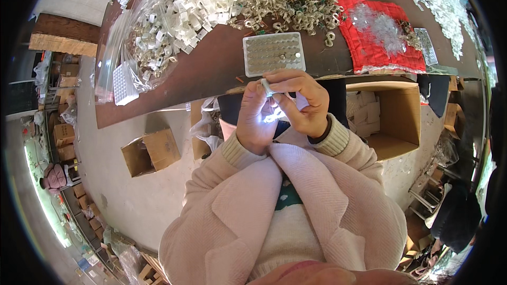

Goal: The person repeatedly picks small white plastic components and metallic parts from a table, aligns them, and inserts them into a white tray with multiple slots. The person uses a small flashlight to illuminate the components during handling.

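Observation:
Both my hands are raised together just in front of the table's near edge. My left hand pinches a small pale plastic piece, seemingly a battery case, from the left. My right hand closes on the same piece from the right, its fingertips against it. Below the piece, between my hands, a small string of lights glows bright white. The glare hides its detail. Just beyond my hands lies a shallow clear tray with rows of round slots, a few holding shiny button cells.
White plastic cases are heaped at the far left of the table, beside coiled light strings. A red cloth with clear plastic bits lies right. Clear bags sit left. Cardboard boxes stand below.

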The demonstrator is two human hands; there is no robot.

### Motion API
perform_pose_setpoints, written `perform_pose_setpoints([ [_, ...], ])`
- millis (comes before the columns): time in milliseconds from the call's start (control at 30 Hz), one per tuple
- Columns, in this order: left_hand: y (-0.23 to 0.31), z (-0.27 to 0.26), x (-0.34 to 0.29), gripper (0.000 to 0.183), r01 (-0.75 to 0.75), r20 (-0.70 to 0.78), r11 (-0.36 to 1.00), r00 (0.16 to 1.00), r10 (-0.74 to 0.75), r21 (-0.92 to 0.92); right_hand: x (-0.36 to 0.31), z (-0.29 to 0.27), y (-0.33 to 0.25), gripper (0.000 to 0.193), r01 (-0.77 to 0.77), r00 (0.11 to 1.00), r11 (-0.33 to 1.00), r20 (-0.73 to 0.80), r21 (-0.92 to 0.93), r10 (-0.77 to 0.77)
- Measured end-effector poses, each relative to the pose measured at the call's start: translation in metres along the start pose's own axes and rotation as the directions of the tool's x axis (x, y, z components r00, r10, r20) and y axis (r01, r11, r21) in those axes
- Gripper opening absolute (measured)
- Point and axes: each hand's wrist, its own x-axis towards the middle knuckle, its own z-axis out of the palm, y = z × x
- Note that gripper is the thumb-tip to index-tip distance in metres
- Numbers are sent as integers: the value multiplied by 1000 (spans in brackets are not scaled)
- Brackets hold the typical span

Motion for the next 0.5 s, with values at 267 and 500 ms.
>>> perform_pose_setpoints([
  [267,-2,-8,0,33,15,40,1000,999,-16,27,0,-9,11,28,225,974,949,76,-222,-213],
  [500,-6,-2,3,19,171,-61,981,984,-165,96,-27,-65,8,26,-177,983,917,-14,-357,184],
])
